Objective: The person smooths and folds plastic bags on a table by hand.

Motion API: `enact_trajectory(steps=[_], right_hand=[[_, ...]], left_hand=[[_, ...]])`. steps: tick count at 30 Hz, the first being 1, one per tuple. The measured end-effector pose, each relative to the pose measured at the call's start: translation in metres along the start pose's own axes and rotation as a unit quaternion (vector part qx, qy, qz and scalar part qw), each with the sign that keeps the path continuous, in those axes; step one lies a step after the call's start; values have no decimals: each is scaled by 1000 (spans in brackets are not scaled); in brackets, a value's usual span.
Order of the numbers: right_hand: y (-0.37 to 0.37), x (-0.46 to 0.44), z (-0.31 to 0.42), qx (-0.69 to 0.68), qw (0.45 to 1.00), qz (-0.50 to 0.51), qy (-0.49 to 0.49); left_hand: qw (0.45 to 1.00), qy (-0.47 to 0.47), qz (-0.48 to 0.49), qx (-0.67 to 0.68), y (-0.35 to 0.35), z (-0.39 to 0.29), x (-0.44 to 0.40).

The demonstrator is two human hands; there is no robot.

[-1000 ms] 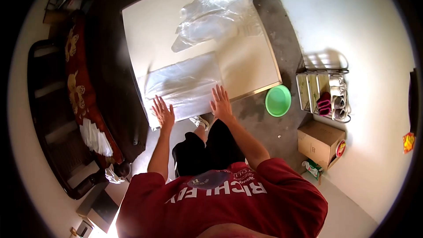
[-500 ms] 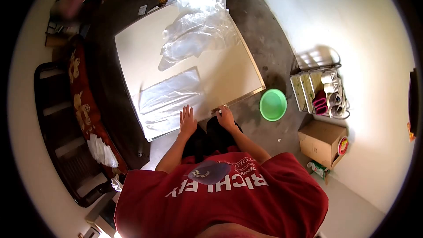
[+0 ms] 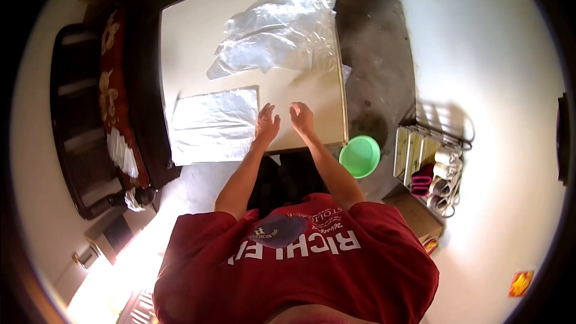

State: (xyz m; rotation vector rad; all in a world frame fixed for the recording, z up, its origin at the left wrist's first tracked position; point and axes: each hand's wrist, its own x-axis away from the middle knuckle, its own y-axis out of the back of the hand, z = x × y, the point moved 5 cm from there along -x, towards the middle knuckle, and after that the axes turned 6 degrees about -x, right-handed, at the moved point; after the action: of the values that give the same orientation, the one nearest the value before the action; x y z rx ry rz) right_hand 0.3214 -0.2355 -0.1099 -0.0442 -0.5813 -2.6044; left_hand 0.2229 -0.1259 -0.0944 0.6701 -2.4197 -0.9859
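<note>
On the pale tabletop, a flat folded sheet of clear plastic lies at the near left. My left hand is at the right edge of that sheet, its thumb apart from its fingers. A short way to the right, my right hand is over bare tabletop, fingers loosely bent and nothing visible in them. The palms roughly face each other with a gap between. Farther back, a crumpled heap of clear plastic sheeting spreads over the table's far right part.
A green basin stands on the floor by the table's near right corner. To the right is a rack with shoes and a cardboard box. A dark wooden bench lines the left side.
Both hands have moved forward onto the table and nearer each other. My right hand has left the table's front edge. The camera view has turned and shifted.
</note>
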Motion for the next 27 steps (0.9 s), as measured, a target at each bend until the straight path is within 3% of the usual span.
enact_trajectory(steps=[2, 4, 8, 10, 14, 16, 20, 22, 23, 25, 26, 27], right_hand=[[-3, -21, 0, 15, 999, 47, 14], [-13, -37, 4, 151, 975, 59, 150], [-19, -78, 18, 254, 955, 97, 120], [-12, -96, 10, 365, 916, 107, 124], [0, -106, -27, 409, 888, 162, 132], [-1, -100, -45, 375, 884, 140, 242], [8, -86, -34, 339, 899, 145, 235], [19, -80, -12, 250, 948, 147, 132], [24, -76, -2, 252, 949, 142, 128], [31, -66, 18, 133, 970, 127, 160], [34, -61, 25, 137, 971, 119, 156], [37, -53, 34, 96, 975, 119, 164]], left_hand=[[1000, 1, -13, 4, -8, -7, 2], [1000, 22, -21, 7, -9, -14, 7], [997, 58, -30, 33, -16, -18, 11], [996, 77, -36, 37, -16, -19, 14], [994, 85, -43, 55, -16, -18, 16], [991, 104, -55, 65, -13, -18, 18], [992, 100, -40, 60, -15, -15, 15], [958, 207, 15, 199, -23, -9, 12], [959, 203, 20, 198, -25, -9, 7], [810, 336, 43, 479, -44, 3, 3], [812, 332, 52, 478, -45, -1, -5], [756, 351, 52, 551, -46, -7, -11]])
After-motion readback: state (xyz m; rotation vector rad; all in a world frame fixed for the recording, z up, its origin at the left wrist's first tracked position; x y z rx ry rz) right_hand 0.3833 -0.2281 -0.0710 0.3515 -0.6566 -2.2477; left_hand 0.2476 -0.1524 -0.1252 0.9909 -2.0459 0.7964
